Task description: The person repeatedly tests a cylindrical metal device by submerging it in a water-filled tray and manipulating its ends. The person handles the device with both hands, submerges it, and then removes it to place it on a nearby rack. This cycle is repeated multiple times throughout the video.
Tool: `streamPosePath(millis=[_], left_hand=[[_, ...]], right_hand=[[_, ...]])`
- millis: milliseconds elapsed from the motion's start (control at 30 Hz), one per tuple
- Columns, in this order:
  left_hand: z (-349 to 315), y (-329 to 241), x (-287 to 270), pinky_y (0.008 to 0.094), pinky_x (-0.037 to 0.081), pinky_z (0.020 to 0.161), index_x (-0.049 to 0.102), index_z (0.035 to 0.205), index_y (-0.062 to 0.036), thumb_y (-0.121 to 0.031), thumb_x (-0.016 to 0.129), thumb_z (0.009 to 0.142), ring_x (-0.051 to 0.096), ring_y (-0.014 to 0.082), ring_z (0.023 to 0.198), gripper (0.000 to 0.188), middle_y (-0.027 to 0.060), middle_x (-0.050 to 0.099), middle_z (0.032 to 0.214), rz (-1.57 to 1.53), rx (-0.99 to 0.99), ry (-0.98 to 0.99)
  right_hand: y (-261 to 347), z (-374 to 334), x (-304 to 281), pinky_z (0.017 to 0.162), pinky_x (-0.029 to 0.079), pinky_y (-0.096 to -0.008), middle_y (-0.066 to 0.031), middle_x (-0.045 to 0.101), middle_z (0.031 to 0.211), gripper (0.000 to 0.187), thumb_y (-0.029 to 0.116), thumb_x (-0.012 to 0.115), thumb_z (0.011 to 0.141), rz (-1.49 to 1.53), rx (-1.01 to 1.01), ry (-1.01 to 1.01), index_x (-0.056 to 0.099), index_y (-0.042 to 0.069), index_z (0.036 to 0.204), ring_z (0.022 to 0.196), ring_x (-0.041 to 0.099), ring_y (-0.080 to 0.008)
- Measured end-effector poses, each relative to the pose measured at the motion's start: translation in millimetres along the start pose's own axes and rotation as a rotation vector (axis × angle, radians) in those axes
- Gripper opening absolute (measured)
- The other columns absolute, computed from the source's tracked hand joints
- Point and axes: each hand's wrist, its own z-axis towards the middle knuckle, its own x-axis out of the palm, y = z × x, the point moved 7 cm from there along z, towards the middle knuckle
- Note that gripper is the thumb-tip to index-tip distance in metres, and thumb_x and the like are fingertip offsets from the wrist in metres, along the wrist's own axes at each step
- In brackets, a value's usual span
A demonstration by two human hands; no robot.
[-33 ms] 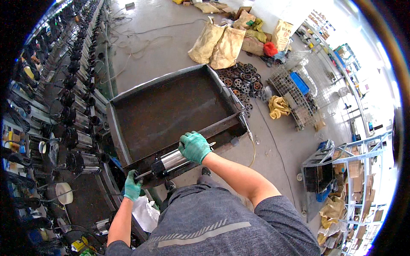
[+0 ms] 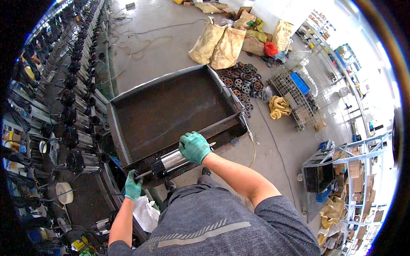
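Note:
A shiny silver cylinder (image 2: 174, 159) with a black collar (image 2: 158, 167), like a pump or motor body, lies along the front ledge of a dark metal tank (image 2: 171, 143). My right hand (image 2: 194, 147), in a green glove, is closed over the cylinder's right part. From the black collar a thin metal rod (image 2: 145, 173) sticks out to the left. My left hand (image 2: 133, 187), also green-gloved, closes around the rod's outer end, where something small and dark shows between the fingers. The fingertips of both hands are partly hidden.
On the left, racks hold several similar silver-and-black units (image 2: 81, 138). A hose (image 2: 253, 153) hangs at the tank's right corner. Beyond lie a pile of dark wheels (image 2: 245, 81), tan sacks (image 2: 226, 47) and a wire cage (image 2: 294, 91). A white bag (image 2: 146, 213) sits near my left arm.

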Motion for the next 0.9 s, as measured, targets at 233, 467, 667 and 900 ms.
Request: streamPosePath(millis=[233,467,667,900], left_hand=[[-2,-39,1,0.0302,0.048,0.096,0.049,0.142,-0.0111,0.01,0.071,0.084,0.056,0.0171,0.107,0.066,0.0029,0.056,0.12,0.226,-0.004,-0.002],[-83,22,-50,0.036,0.046,0.104,0.047,0.146,-0.0097,-0.019,0.072,0.097,0.057,0.02,0.116,0.056,0.0059,0.057,0.131,0.051,-0.22,-0.398],[-117,-24,-21,0.0316,0.05,0.094,0.05,0.144,-0.0044,-0.029,0.067,0.101,0.057,0.0184,0.116,0.052,0.0071,0.058,0.134,-0.033,-0.386,-0.472],[-43,-198,39,0.031,0.049,0.097,0.054,0.14,-0.0058,-0.025,0.066,0.102,0.061,0.0158,0.109,0.044,0.006,0.064,0.123,0.086,0.004,-0.37]], right_hand=[[-6,-8,-8,0.083,0.053,-0.0484,-0.0176,0.068,0.098,0.027,0.033,0.062,0.093,0.105,0.054,0.059,0.069,0.007,0.097,0.095,0.065,-0.0382],[-193,-77,-63,0.088,0.051,-0.0494,-0.0213,0.066,0.108,0.027,0.017,0.067,0.09,0.169,0.467,-0.482,0.065,0.0,0.112,0.095,0.063,-0.0421],[-343,-167,-14,0.047,0.046,-0.0401,-0.0077,0.058,0.075,0.035,0.038,0.069,0.094,0.555,1.215,-0.066,0.055,0.009,0.108,0.052,0.054,-0.0213],[-206,-115,-36,0.056,0.049,-0.0295,-0.0016,0.058,0.083,0.01,0.02,0.06,0.101,1.463,0.928,0.013,0.056,0.013,0.107,0.06,0.054,-0.012]])
